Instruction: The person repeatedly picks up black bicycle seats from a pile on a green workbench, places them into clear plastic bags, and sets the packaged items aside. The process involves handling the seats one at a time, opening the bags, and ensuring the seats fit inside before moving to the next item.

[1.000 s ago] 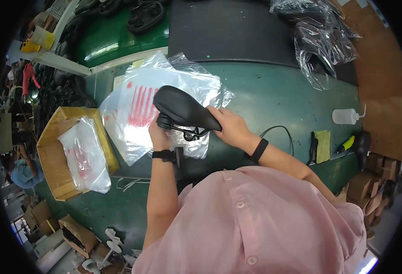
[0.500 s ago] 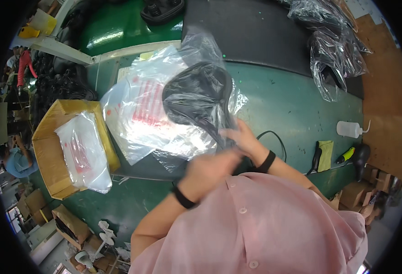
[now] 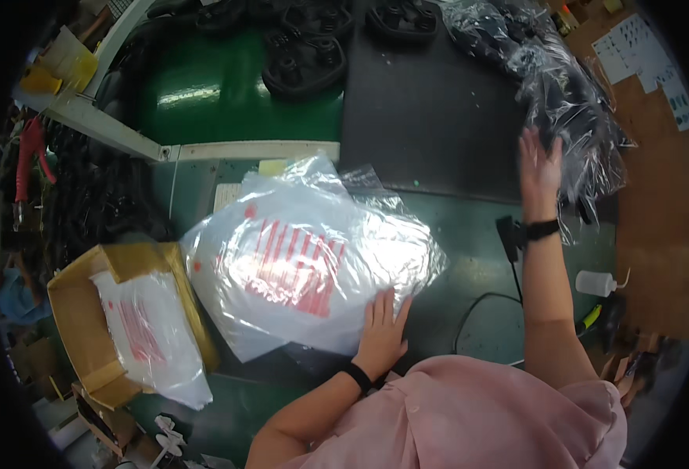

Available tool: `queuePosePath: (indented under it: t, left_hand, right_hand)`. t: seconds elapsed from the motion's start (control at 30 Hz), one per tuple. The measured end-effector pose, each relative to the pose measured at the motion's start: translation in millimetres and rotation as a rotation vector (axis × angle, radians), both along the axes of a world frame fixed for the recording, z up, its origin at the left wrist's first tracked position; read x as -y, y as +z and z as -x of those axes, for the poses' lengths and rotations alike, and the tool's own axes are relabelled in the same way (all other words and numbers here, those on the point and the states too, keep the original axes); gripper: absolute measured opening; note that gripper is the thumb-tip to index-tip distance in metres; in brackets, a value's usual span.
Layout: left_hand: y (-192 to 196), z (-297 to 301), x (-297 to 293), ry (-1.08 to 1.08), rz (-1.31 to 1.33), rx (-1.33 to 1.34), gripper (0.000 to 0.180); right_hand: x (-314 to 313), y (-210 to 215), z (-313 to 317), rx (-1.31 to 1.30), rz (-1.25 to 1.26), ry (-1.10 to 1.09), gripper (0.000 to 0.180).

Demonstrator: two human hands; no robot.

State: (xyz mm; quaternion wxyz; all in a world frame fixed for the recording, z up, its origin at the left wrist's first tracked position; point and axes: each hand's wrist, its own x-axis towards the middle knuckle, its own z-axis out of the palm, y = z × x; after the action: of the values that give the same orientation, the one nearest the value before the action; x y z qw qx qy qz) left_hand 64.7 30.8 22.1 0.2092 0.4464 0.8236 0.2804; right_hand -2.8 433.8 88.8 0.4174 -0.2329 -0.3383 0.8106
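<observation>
My left hand [image 3: 383,332] lies with fingers spread on the near edge of a stack of clear plastic bags [image 3: 227,301] printed in red. Further off to the right, my right hand [image 3: 540,168] reaches forward, fingers apart and somewhat blurred, with nothing in it. It is beside a pile of black bike saddles wrapped in clear plastic [image 3: 575,117]; whether it touches the plastic I cannot tell.
An open cardboard box [image 3: 78,309] at the left holds more printed bags. Unwrapped black saddles [image 3: 305,66] stand on the green surface at the back. A black cable [image 3: 477,301], a white squeeze bottle [image 3: 595,282] and a white metal rail [image 3: 251,151] are around the bench.
The bagged saddle that was over the bag stack has left my hands. My right hand has swung to the back right, the left now rests flat on the bags, and the view has shifted.
</observation>
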Motion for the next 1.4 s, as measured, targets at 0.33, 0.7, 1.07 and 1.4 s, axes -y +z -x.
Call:
queuePosePath:
  t: [0.33, 0.7, 1.07, 1.4]
  left_hand:
    - [-31.9, 22.2, 55.5, 0.122, -0.021, 0.378, 0.022]
    - [-42.3, 46.4, 61.9, 0.460, -0.152, 0.716, 0.019]
    - [-45.9, 44.3, 62.8, 0.630, -0.336, 1.048, 0.011]
    - [-38.1, 28.6, 20.8, 0.675, -0.429, 1.043, 0.015]
  right_hand:
    - [103.0, -65.2, 382.2, 0.825, -0.699, 0.623, 0.090]
    - [117.0, -29.9, 323.0, 0.746, -1.572, 0.812, 0.065]
    - [94.9, 50.5, 6.3, 0.387, -2.261, 1.414, 0.060]
    - [122.3, -32.3, -241.5, 1.188, -0.417, 0.699, 0.048]
